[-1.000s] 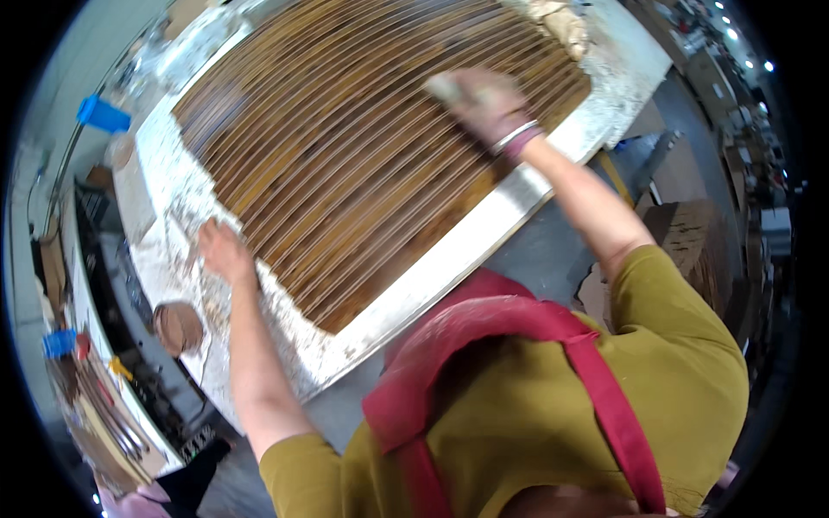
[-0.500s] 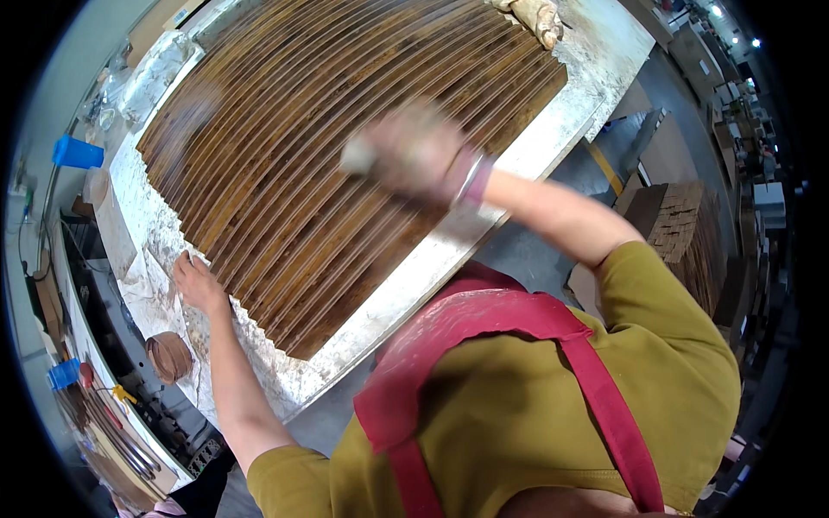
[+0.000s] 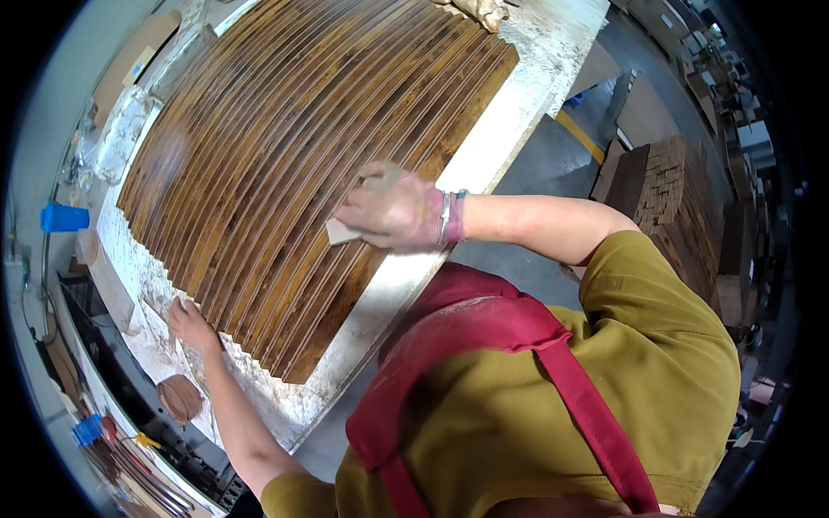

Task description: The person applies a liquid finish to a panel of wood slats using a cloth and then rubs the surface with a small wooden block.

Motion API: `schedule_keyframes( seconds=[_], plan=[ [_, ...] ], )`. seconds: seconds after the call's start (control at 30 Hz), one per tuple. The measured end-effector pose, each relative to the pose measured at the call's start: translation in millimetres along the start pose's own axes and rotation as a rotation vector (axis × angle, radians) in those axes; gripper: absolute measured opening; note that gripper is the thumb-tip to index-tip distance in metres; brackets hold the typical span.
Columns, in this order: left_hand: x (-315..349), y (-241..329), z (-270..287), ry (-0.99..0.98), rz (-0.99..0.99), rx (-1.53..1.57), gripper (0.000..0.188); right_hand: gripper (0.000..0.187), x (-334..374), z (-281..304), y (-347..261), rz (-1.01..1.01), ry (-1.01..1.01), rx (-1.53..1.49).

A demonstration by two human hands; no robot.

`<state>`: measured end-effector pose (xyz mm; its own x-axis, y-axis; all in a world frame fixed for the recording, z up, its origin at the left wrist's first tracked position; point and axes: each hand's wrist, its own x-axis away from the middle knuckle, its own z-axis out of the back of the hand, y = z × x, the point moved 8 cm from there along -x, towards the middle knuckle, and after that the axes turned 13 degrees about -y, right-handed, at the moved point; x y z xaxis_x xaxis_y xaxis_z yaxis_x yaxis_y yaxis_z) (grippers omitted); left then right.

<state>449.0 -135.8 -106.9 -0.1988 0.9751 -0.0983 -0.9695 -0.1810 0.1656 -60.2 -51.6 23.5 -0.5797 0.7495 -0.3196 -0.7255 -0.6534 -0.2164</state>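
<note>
Many long brown wooden strips point(image 3: 302, 164), probably stiff and light, cover the white worktop point(image 3: 518, 95); right hand point(image 3: 393, 211) fingers clamp a pale flat pad point(image 3: 343, 231), left hand point(image 3: 190, 324) fingers spread flat at the edge.

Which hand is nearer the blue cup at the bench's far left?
Left. The left hand rests at the slats' left edge, below the blue cup; the right hand is farther right, over the slats.

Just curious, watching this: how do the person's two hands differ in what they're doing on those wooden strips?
The right hand presses a pale flat pad onto the middle of the brown wooden strips; the left hand is empty and rests at their near ends. The right wrist wears bracelets; the left wrist is bare. Both touch the strips.
</note>
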Motion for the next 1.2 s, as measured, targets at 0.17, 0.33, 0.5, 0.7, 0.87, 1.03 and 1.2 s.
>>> schedule_keyframes(
  seconds=[0.17,0.33,0.5,0.7,0.87,1.03,1.2],
  plan=[
    [63,130,105,0.061,-0.182,0.615,0.041,0.015,42,51,168,-0.703,-0.256,0.271],
    [240,358,54,-0.454,-1.081,0.735,0.035,0.015,-23,30,10,-0.315,-0.418,0.023],
    [266,449,10,-0.435,-1.128,0.224,0.049,0.015,8,-9,38,-0.182,-0.262,0.217],
    [262,451,1,-0.485,-1.029,0.157,0.06,0.011,63,84,252,-0.689,-0.168,0.305],
    [261,450,-2,-0.426,-1.024,0.06,0.06,0.014,55,14,101,-0.273,-0.521,0.1],
    [262,449,-1,-0.439,-1.0,0.032,0.06,0.021,114,92,261,-0.844,-0.474,-0.116],
    [261,449,-9,-0.439,-1.006,-0.006,0.06,0.015,75,115,190,-0.48,-0.204,0.241]
  ],
)
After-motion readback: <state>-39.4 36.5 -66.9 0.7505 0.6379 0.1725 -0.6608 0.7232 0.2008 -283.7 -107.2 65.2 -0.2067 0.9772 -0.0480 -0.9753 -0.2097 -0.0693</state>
